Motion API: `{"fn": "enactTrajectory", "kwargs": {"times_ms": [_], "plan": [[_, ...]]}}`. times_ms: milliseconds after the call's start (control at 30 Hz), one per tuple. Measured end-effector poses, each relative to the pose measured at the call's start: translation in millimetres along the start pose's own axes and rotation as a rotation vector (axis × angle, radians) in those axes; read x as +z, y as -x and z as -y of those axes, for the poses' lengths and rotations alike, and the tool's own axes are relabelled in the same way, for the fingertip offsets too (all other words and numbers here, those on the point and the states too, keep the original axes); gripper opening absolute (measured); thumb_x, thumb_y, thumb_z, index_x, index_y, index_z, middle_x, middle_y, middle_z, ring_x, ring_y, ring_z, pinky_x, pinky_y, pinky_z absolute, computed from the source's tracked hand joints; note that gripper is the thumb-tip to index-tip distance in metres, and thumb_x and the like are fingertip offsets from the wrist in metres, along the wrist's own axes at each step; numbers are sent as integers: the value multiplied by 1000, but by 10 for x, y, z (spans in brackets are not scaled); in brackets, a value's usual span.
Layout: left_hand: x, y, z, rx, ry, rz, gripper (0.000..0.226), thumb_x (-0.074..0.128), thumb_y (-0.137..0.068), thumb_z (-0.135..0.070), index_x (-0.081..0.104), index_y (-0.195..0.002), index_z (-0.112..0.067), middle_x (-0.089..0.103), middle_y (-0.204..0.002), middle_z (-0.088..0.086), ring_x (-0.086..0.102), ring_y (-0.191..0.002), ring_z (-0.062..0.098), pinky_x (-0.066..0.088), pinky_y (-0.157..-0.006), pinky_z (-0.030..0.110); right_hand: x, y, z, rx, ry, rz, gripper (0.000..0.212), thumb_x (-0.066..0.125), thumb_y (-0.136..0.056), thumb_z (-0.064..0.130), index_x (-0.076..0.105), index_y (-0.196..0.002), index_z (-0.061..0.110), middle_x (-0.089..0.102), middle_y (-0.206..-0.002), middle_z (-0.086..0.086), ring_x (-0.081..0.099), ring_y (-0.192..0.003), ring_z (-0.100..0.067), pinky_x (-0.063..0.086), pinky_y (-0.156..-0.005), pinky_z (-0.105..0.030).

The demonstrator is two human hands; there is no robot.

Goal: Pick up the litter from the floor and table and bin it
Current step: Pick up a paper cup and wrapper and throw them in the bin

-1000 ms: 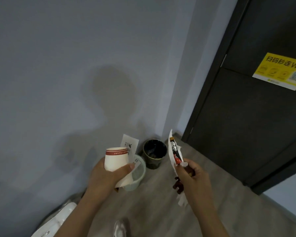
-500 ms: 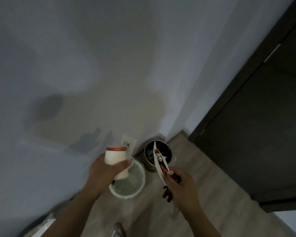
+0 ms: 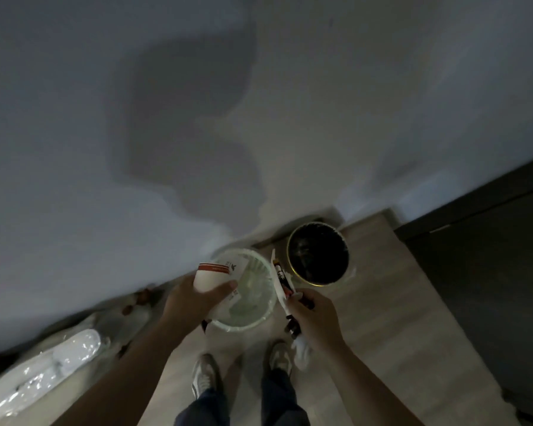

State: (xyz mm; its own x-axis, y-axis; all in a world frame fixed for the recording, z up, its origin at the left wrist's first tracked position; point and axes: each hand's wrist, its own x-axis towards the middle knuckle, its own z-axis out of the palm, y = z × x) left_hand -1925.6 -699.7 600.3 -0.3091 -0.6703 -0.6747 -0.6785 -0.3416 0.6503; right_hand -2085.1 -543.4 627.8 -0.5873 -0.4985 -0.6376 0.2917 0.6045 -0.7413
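Head view, blurred. Across the top, grey wall [image 3: 74,149]; at right, dark door [image 3: 490,287]; below, pale wood floor [image 3: 397,318]. Lower left, white plastic-wrapped bundle [image 3: 43,373] lying by the wall. Against the wall, side by side: black bin [image 3: 319,255], dark-lined, contents indistinct; pale bin [image 3: 225,322] with clear liner, holding what may be crumpled paper. No writing legible: red band round the cup [image 3: 211,278] rim, print on the wrapper [image 3: 280,281] smeared. Left hand [image 3: 191,299] curled round cup and paper slip [image 3: 236,265], above the pale bin. Right hand [image 3: 316,318] pinching the wrapper upright, over the gap between the bins.
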Motion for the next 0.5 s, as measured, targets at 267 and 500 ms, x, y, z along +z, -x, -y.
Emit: {"fn": "enactTrajectory", "kwargs": {"times_ms": [267,500], "plan": [[617,-1094,933,-280,152,-85,69,74,-69,-59,56,-113,-9,68,-100,14,68,-82,31,54,-54,33,135,-1117,-742,63,146,41,13,56,-91,13,67,-85,11,62,-54,-4,61,-45,-19,47,-44,-29],[988,-1773,1400,-286,-13,-55,66,75,-71,-54,54,-114,-10,64,-93,6,65,-78,21,56,-57,32,336,-1621,-1304,73,209,45,18,56,-90,12,62,-73,8,60,-49,4,57,-40,-5,41,-37,-17]]}}
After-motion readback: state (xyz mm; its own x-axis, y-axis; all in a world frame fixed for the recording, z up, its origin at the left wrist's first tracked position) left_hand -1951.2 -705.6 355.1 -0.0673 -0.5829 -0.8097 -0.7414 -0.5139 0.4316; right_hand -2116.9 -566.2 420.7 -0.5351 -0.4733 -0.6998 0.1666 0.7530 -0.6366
